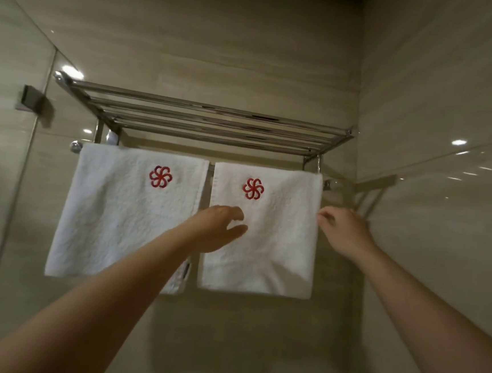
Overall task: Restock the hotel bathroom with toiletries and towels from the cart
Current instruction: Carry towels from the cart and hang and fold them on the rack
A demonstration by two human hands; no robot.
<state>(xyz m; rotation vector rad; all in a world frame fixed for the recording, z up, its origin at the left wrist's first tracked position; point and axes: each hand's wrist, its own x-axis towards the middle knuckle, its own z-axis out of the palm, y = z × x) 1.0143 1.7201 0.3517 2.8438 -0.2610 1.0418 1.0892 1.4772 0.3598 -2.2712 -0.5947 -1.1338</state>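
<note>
Two white towels with a red flower emblem hang side by side over the bar of a chrome towel rack on the wall. The left towel hangs untouched. My left hand reaches in front of the right towel, at its left part, with fingers loosely spread; whether it touches the cloth is unclear. My right hand is at that towel's right edge with fingers curled near the hem; a firm pinch is not plain to see.
The rack's top shelf of parallel bars holds nothing. A glass shower panel with a metal bracket stands at the left. Glossy tiled walls close in behind and on the right.
</note>
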